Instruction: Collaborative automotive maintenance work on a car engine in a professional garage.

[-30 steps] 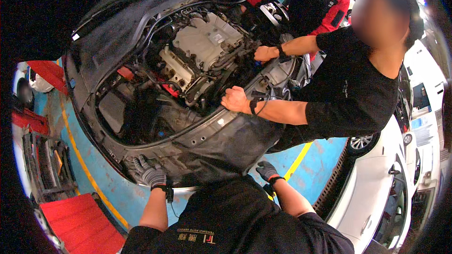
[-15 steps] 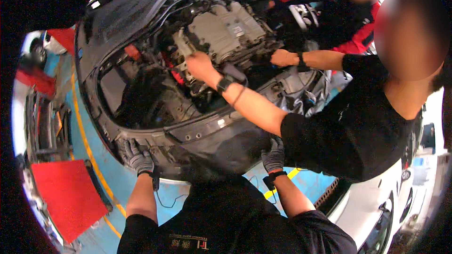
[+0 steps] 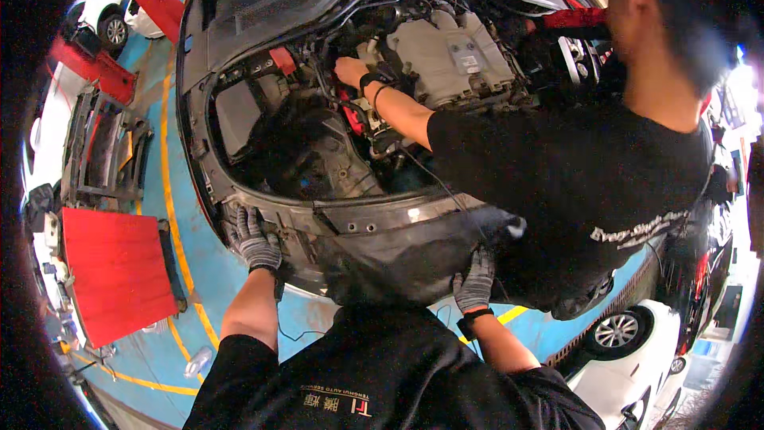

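Observation:
My left hand (image 3: 259,240), in a grey knitted glove, lies flat on the dark front edge of a car, its fingers stretched out. My right hand (image 3: 475,280), gloved alike, rests with fingers extended against the lower edge of a black cover (image 3: 382,251) draped over the car's front. Neither hand holds anything that I can see. Beyond them is the engine bay, with a beige-grey engine cover (image 3: 446,60) and a red part (image 3: 352,115). A co-worker's bare hand (image 3: 348,72) reaches in beside the engine cover; its fingertips are hard to make out.
The co-worker in a black shirt (image 3: 549,167) leans across the bay from the right, close to my right hand. Another person's red sleeve (image 3: 569,20) shows behind. A red panel (image 3: 119,275) and metal rack (image 3: 107,143) stand left. A white car (image 3: 637,358) is at lower right.
The co-worker has leaned farther over the engine bay, and only one of their arms now shows. My view has shifted a little. Both my hands stay on the car's front.

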Tool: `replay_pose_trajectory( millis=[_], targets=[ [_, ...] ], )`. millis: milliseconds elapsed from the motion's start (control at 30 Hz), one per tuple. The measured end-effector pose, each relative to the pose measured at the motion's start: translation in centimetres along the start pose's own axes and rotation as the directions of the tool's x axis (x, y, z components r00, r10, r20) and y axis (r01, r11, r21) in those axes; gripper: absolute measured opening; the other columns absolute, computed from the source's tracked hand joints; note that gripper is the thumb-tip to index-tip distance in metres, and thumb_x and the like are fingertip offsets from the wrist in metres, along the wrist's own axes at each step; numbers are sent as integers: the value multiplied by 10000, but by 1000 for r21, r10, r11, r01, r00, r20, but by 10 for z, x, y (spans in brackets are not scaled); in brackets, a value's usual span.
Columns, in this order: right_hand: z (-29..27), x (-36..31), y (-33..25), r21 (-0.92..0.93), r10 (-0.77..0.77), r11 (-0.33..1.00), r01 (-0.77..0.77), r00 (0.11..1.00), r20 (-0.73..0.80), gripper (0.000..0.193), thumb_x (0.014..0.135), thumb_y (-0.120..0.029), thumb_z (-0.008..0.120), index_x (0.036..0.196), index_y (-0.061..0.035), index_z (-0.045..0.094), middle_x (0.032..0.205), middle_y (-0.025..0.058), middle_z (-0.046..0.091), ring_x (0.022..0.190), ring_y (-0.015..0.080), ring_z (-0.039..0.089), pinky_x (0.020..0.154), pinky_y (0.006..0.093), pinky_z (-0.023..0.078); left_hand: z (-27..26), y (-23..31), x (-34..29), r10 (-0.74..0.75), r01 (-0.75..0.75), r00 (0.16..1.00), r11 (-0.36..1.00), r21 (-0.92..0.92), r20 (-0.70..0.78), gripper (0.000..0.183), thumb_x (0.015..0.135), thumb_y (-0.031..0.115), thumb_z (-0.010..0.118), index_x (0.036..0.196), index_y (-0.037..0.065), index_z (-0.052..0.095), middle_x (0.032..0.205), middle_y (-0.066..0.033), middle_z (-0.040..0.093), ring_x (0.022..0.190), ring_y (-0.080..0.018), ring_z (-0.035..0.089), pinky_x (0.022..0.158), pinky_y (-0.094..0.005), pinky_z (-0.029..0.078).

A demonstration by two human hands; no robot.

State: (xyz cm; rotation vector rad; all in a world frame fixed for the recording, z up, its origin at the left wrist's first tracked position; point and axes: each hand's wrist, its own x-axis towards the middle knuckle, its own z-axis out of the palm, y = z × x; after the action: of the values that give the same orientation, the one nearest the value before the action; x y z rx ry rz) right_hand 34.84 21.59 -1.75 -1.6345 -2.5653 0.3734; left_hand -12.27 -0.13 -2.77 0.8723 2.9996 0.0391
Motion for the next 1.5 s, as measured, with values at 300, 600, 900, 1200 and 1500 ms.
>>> replay_pose_trajectory(
  millis=[300,600,900,1200,1500],
  targets=[
    [5,-6,1,7,-126,992,126,992,4,819,765,-230,655,1448,57,305,1485,298,296,1396,438,267,1185,508,180,19,-11,2,33,-34,997,999,-9,-76,869,732,305,603,1533,266,268,1620,-82,163,1456,-297,239,1164,-561,165],
    [12,-9,-6,36,-103,994,106,992,-68,813,763,-216,630,1454,50,294,1507,274,292,1390,434,280,1182,510,183,15,-9,4,83,-93,986,994,-60,-144,860,747,291,608,1534,237,267,1621,-80,157,1483,-252,176,1178,-558,134],
    [23,-9,0,4,-43,999,43,997,-66,827,739,-229,625,1449,49,305,1503,271,293,1410,432,251,1187,516,157,6,1,1,81,-88,979,996,-27,-186,827,765,283,616,1522,232,284,1574,-105,240,1428,-381,238,1179,-537,155],
    [33,-12,2,-41,-68,997,64,993,-98,856,722,-273,630,1442,59,306,1506,272,292,1405,447,249,1181,535,162,6,0,5,181,-200,938,979,-33,-296,725,804,253,591,1488,172,364,1566,-109,285,1464,-286,226,1172,-548,154],
    [30,7,-8,-30,19,999,-18,999,31,743,779,-306,586,1436,-19,389,1448,236,418,1340,418,379,1153,516,259,123,-112,7,46,-309,926,667,678,376,807,934,516,417,1574,144,95,1647,-85,-58,1503,-335,-94,1199,-490,-74]
  ],
)
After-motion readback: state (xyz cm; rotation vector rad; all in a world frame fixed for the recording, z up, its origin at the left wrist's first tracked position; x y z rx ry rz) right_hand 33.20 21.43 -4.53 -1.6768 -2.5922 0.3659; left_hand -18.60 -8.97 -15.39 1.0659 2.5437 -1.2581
